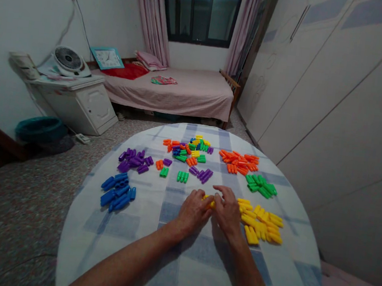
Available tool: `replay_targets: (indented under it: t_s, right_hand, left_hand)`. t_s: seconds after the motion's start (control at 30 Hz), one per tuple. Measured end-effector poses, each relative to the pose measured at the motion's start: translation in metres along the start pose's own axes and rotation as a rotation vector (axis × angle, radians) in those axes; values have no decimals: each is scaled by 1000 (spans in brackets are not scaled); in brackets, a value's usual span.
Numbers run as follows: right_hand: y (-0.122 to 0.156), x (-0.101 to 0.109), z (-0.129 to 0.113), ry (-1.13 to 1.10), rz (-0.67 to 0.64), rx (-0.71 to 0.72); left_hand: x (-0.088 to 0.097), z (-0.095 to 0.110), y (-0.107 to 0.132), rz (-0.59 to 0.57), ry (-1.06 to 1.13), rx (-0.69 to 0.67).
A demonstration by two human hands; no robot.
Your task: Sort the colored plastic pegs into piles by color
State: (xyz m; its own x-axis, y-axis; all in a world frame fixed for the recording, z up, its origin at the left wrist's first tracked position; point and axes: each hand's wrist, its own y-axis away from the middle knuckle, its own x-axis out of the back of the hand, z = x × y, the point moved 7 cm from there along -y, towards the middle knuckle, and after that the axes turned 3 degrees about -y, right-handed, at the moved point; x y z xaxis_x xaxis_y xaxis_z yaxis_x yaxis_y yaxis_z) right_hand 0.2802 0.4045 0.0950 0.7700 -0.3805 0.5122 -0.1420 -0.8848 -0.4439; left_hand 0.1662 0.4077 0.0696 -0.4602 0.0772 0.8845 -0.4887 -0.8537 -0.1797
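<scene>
A short yellow plastic peg, partly hidden, was pinched between the left hand and right hand, both grips closed on it just above the round cloth-covered bench, near a pile of yellow plastic pegs.

Ahead of me, a pink bed under the window; upper left, a fan on a white cabinet.
</scene>
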Motion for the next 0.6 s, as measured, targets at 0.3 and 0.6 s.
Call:
replay_targets:
  t_s: [0.3,0.6]
  right_hand:
    - [33,-37,-14,290,-259,169]
    - [22,-21,-11,531,-268,189]
  left_hand:
    - [48,-63,31,90,-16,182]
    - [61,-118,42,218,-198,411]
